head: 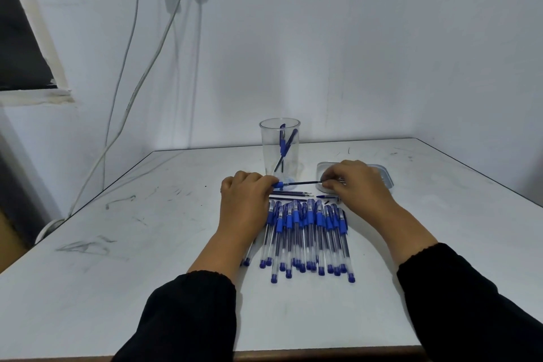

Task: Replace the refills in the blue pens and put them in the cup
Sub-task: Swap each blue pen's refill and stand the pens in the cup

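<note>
While the left hand [245,189] grips a pen barrel's blue end [279,184], the right hand [351,181] pinches its dark refill [302,183]. Capped pens [308,232] lie below; the cup [280,147] holds two.

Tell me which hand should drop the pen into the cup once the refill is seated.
Left, probably. The left hand grips the blue pen by its grip end and sits just in front of the clear cup. The right hand only pinches the refill tip, over by the plastic container.
</note>
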Tool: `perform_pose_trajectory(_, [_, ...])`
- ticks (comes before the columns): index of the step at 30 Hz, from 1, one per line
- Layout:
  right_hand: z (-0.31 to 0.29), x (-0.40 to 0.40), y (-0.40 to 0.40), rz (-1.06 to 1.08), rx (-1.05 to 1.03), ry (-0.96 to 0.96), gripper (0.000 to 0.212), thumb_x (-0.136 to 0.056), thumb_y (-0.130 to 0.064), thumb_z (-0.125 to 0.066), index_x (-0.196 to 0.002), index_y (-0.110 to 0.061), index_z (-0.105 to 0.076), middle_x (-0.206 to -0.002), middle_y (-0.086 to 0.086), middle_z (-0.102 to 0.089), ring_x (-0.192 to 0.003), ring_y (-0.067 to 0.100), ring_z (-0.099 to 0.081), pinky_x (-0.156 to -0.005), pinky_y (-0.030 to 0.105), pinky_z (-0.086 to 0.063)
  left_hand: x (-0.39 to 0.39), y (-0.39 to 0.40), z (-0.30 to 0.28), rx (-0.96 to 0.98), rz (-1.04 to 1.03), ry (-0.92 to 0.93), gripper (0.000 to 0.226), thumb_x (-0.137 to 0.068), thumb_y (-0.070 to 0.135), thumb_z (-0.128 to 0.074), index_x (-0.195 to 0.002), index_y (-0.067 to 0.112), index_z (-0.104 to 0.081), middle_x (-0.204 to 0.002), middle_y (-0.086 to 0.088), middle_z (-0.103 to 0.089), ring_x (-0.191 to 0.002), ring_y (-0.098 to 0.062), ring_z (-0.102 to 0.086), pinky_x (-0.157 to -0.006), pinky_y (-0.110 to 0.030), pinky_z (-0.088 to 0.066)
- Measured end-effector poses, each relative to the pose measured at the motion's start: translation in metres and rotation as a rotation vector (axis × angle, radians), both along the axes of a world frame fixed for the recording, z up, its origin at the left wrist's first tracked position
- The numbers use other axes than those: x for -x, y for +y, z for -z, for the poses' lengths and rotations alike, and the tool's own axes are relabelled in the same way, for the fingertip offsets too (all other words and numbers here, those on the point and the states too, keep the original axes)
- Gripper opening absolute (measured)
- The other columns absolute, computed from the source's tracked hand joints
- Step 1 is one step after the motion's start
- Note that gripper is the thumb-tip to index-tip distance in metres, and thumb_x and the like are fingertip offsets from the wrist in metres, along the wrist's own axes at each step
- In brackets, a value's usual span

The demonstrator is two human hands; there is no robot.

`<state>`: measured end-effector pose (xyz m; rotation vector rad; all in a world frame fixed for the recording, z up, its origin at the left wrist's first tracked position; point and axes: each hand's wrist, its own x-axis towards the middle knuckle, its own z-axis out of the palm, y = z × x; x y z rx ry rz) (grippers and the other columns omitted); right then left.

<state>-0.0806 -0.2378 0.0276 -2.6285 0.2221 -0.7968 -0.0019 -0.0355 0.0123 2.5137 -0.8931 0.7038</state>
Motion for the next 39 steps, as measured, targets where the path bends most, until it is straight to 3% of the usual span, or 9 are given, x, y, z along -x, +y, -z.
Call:
perform_pose_trajectory(9, [0.005,-0.010,0.023,-0.147,-0.058,0.028,0.016,-0.093,-0.024,-0.062,-0.102,-0.025,-0.074,-0.091,-0.013,-0.063,-0.097,0.007,-0.051,-0.097,0.039,-0.041,0.002,-0.005,0.003,0.014,0.128,-0.024,0.028,-0.097,0.034,-0.045,-0.120,0.031,-0.060,-0.114,0.008,-0.064,-0.113,-0.015,-0.046,-0.094,-0.029,-0.017])
perform_pose_trajectory(14, [0.001,-0.005,0.008,-0.103,-0.283,-0.014,0.025,-0.092,-0.017,-0.061,-0.113,-0.027,-0.071,-0.113,-0.007,-0.069,-0.105,0.010,-0.059,-0.100,0.037,-0.046,0.000,-0.004,0.003,0.026,0.101,-0.012,0.029,-0.097,0.034,-0.045,-0.122,0.032,-0.058,-0.118,0.009,-0.062,-0.116,-0.015,-0.044,-0.096,-0.030,-0.019])
perform_pose_trajectory(19, [0.003,0.000,-0.019,0.140,-0.028,0.147,0.019,-0.087,-0.022,-0.066,-0.103,-0.029,-0.076,-0.108,-0.008,-0.072,-0.112,0.015,-0.058,-0.104,0.039,-0.039,-0.001,-0.005,0.004,0.020,0.099,-0.018,0.028,-0.097,0.032,-0.045,-0.121,0.031,-0.059,-0.116,0.009,-0.063,-0.115,-0.016,-0.045,-0.096,-0.031,-0.021])
perform_pose_trajectory(23, [0.007,-0.004,-0.019,0.195,0.114,0.243,0.019,-0.084,-0.030,-0.068,-0.102,-0.035,-0.075,-0.107,-0.009,-0.072,-0.111,0.016,-0.057,-0.104,0.040,-0.037,-0.002,-0.005,0.005,0.018,0.098,-0.021,0.028,-0.097,0.032,-0.045,-0.121,0.032,-0.059,-0.117,0.009,-0.063,-0.116,-0.017,-0.045,-0.096,-0.031,-0.020])
perform_pose_trajectory(39, [0.009,-0.002,-0.016,0.182,0.210,0.236,0.013,-0.085,-0.024,-0.061,-0.090,-0.030,-0.072,-0.094,-0.010,-0.070,-0.100,0.014,-0.058,-0.094,0.036,-0.041,-0.003,-0.005,0.005,0.008,0.078,-0.013,0.028,-0.098,0.032,-0.045,-0.122,0.033,-0.058,-0.120,0.009,-0.062,-0.117,-0.016,-0.044,-0.098,-0.032,-0.020])
